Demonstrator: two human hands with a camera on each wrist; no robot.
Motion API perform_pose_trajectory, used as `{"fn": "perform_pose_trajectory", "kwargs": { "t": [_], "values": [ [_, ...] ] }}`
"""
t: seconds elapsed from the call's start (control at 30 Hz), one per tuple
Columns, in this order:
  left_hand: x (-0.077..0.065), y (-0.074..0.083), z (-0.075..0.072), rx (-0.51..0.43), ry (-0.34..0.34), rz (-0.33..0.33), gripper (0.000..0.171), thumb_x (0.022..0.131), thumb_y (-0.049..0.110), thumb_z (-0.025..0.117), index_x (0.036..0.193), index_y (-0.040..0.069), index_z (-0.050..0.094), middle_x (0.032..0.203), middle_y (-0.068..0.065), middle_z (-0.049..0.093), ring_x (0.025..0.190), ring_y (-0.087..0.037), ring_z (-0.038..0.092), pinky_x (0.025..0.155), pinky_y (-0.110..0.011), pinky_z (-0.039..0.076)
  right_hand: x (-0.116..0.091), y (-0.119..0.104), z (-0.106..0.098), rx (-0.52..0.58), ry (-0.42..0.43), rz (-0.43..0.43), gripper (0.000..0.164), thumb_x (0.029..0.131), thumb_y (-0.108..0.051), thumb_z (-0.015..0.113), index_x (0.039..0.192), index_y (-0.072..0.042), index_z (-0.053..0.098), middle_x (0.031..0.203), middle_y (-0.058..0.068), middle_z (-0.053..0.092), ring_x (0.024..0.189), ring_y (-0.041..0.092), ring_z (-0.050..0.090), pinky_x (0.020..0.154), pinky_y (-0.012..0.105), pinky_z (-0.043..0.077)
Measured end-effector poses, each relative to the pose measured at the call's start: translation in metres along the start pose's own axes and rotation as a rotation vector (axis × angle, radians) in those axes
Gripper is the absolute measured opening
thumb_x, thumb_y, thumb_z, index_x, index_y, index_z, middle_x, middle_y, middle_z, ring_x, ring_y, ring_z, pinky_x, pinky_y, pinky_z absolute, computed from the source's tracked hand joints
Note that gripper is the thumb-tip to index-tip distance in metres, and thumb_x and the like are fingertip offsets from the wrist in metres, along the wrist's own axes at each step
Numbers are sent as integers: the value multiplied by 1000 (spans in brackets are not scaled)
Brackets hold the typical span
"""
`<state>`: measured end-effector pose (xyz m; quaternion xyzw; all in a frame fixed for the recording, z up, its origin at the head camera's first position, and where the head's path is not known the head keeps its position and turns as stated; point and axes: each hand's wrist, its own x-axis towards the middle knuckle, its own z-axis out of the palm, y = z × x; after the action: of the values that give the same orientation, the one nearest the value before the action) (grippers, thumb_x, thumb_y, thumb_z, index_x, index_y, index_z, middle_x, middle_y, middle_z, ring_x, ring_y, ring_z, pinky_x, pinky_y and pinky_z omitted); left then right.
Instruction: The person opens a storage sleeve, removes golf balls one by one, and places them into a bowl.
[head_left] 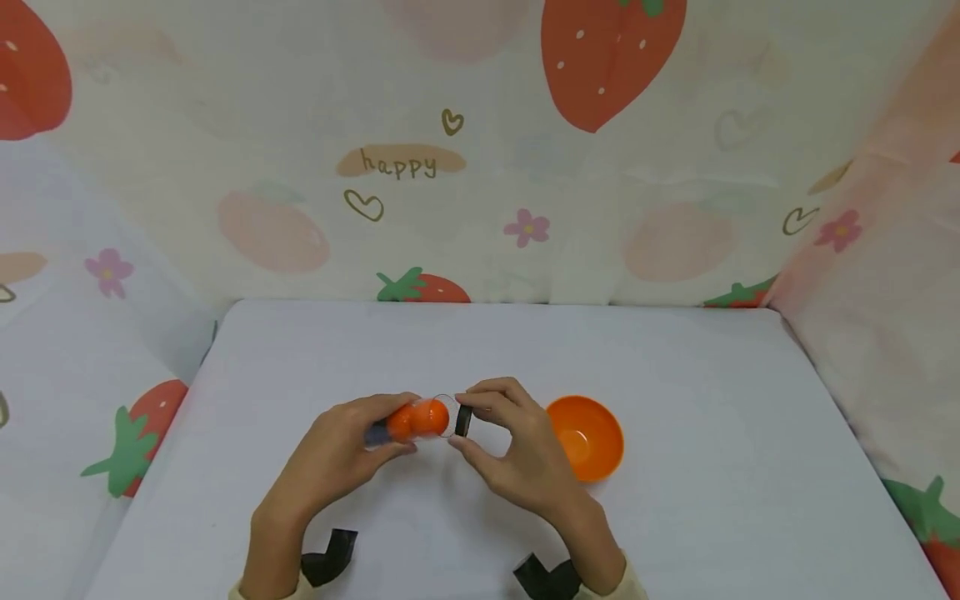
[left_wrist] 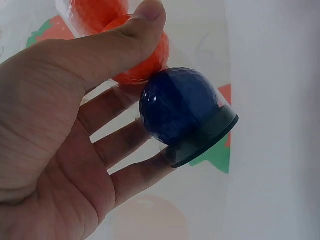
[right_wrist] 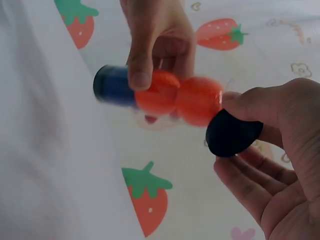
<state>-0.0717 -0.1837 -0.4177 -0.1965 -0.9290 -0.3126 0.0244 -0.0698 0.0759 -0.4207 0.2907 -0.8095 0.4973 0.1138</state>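
Observation:
A clear plastic tube (head_left: 447,417) holds one dark blue ball (left_wrist: 179,106) and two orange balls (head_left: 429,417) in a row. My left hand (head_left: 337,442) grips it from the side, thumb and fingers around its length. A black cap closes the blue ball's end, as the left wrist view shows. Opposite, at the orange end, my right hand (head_left: 517,446) pinches a black round cap (right_wrist: 232,134) between thumb and fingers. That cap stands a little apart from the tube's rim in the head view.
An orange bowl (head_left: 585,438) stands on the white table (head_left: 712,467) just right of my right hand. Strawberry-print cloth (head_left: 525,167) rises behind the table and along both sides. Black wrist straps (head_left: 330,557) show near the front.

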Motion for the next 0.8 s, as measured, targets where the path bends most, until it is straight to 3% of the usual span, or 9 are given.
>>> {"fn": "perform_pose_trajectory", "kwargs": {
  "t": [0.13,0.43,0.63,0.8],
  "values": [
    [-3,-3,-5,6,26,-21,60,82,25,93,137,19,72,130,1,77,119,-23,74,104,-48,60,-1,6,2,-5,-31,63,40,87,-12,88,122,-7,69,119,4,71,109,17,73,94,25,62],
    [-5,-4,-10,-1,32,-43,61,82,26,93,139,19,70,133,0,76,120,-25,73,104,-50,59,-6,25,28,-188,-239,281,43,90,-27,87,123,-7,67,113,2,73,100,18,74,90,27,63],
    [-6,-5,-10,-14,31,-41,61,83,26,92,139,20,70,134,1,75,123,-24,72,105,-49,59,-10,35,45,-300,-319,349,41,89,-23,87,122,-7,69,112,4,71,93,16,65,85,29,61],
    [-5,-5,-9,-8,41,-38,61,82,25,93,139,19,71,133,1,76,121,-24,73,105,-50,59,-11,37,45,-441,-353,369,41,88,-25,87,123,-7,75,118,8,76,103,20,71,94,38,63]
  ]
}}
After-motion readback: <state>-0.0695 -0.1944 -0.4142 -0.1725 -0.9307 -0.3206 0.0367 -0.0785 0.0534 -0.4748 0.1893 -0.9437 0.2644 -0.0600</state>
